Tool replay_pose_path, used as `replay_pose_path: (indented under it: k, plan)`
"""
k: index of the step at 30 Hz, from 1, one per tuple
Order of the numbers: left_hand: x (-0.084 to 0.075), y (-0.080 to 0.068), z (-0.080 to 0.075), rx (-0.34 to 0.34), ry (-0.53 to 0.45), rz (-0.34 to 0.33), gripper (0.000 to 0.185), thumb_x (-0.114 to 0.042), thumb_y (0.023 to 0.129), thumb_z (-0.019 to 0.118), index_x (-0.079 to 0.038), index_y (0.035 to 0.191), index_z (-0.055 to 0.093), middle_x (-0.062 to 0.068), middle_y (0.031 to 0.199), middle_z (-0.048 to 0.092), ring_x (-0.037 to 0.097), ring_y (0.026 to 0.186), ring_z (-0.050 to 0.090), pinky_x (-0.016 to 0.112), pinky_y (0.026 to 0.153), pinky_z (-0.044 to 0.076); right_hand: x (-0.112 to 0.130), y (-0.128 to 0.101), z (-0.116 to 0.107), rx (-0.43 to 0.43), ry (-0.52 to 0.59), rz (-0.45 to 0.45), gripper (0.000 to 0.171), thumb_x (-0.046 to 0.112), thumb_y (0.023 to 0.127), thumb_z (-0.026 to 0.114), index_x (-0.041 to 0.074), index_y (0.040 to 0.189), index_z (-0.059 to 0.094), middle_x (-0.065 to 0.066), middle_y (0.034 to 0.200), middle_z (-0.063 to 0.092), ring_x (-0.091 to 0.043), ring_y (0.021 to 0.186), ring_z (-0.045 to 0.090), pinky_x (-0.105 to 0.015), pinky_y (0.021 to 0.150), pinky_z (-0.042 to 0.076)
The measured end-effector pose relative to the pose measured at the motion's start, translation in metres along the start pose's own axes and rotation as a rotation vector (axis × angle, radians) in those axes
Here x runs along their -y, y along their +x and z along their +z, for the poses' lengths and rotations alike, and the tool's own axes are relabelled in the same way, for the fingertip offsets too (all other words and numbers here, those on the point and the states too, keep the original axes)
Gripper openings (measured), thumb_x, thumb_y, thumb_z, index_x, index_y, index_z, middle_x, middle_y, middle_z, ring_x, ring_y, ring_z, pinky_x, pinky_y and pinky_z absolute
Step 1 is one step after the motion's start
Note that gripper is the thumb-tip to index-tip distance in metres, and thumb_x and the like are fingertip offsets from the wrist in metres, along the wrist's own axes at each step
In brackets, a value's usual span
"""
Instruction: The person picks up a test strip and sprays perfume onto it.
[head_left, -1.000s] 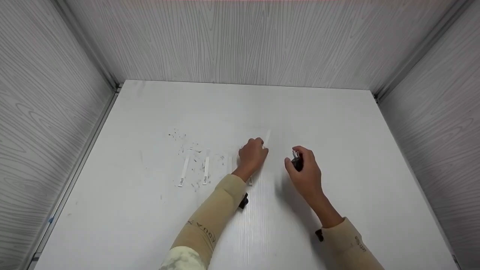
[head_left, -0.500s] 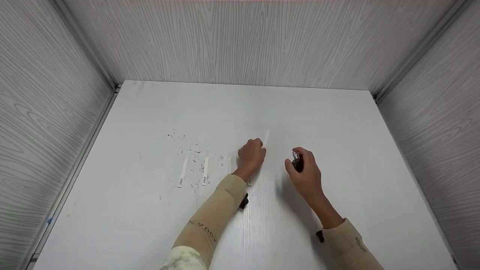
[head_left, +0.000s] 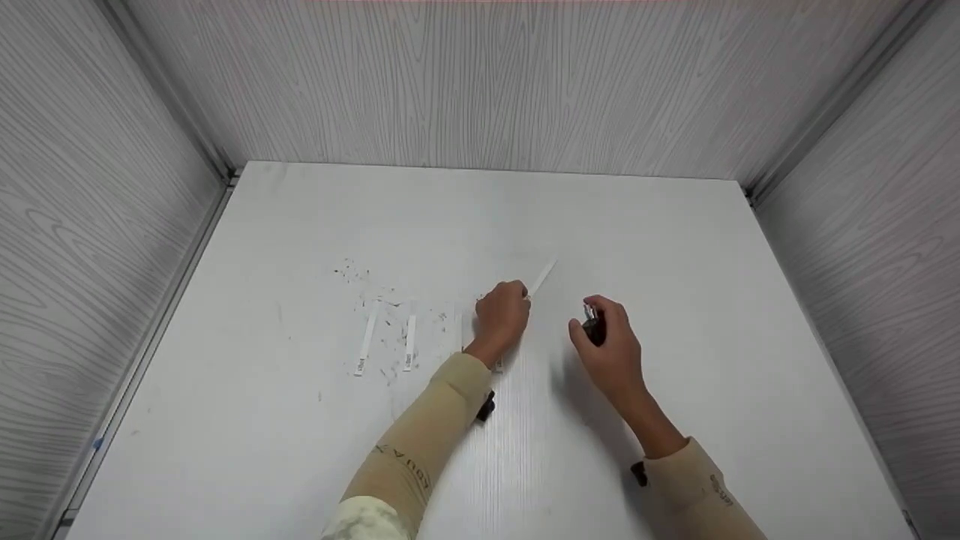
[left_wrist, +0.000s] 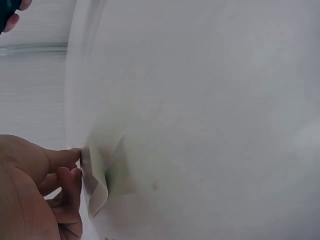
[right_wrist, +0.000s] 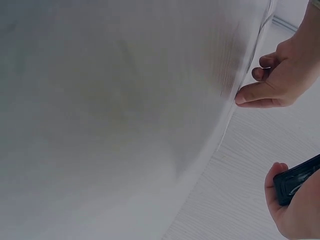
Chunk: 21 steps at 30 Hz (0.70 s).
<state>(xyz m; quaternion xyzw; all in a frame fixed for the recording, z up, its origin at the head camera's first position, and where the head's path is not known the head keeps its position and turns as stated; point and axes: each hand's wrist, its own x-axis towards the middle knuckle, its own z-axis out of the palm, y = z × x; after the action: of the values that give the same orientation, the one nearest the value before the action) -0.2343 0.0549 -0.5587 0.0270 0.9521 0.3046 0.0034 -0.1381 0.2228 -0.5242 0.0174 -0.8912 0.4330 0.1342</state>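
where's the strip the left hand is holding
In the head view the strip sticks up and to the right from the left hand, mid-table, just left of the right hand.

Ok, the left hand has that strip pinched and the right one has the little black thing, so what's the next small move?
Probably bring the right hand with the small black tool left toward the white strip. The left hand pinches the strip's near end, its free end points up and right, and a gap separates it from the tool.
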Motion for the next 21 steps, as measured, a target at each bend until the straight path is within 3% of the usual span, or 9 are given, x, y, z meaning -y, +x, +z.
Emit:
replay_pose_path:
  k: [21]
  plan:
    - [0.0023,-0.0007,-0.002,0.029,-0.009,0.016,0.019,-0.018,0.099,0.061,-0.014,0.108,0.076,0.004,0.106,0.071,0.024,0.099,0.07,0.046,0.088,0.052,-0.0004,0.0003,0.0019,-0.005,-0.008,0.001,0.044,0.033,0.095,0.066,0.019,0.135,0.054,-0.002,0.127,0.057,-0.016,0.111,0.055,-0.041,0.094,0.047]
